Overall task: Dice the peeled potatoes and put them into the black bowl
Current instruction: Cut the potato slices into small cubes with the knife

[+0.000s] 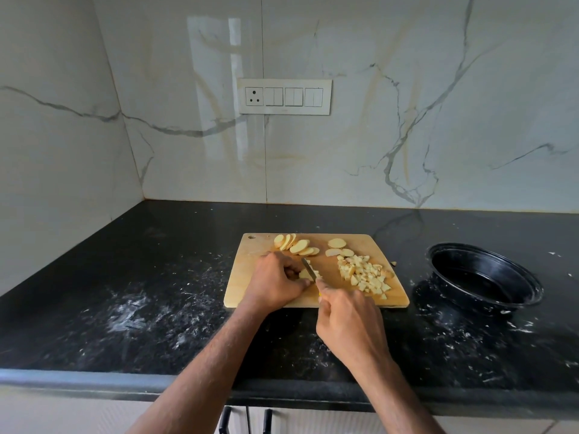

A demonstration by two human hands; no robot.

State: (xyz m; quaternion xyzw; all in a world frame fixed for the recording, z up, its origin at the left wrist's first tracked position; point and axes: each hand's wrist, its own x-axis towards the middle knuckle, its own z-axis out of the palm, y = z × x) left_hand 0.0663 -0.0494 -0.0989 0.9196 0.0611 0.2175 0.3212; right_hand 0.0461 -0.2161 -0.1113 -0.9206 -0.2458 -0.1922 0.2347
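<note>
Hands work close together on the wooden board (247, 289). The left hand (275, 281) pinches a small potato piece (305, 274), and the right hand (347, 317) grips one knife (310, 270) cutting it. Beside them lies one pile of cubes (363, 274), with round slices (297, 244) at the back. One black bowl (484, 277) sits right of the board, nothing inside

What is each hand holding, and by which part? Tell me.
Right hand grips the knife by its handle; left hand holds potato slices down on the cutting board.
</note>
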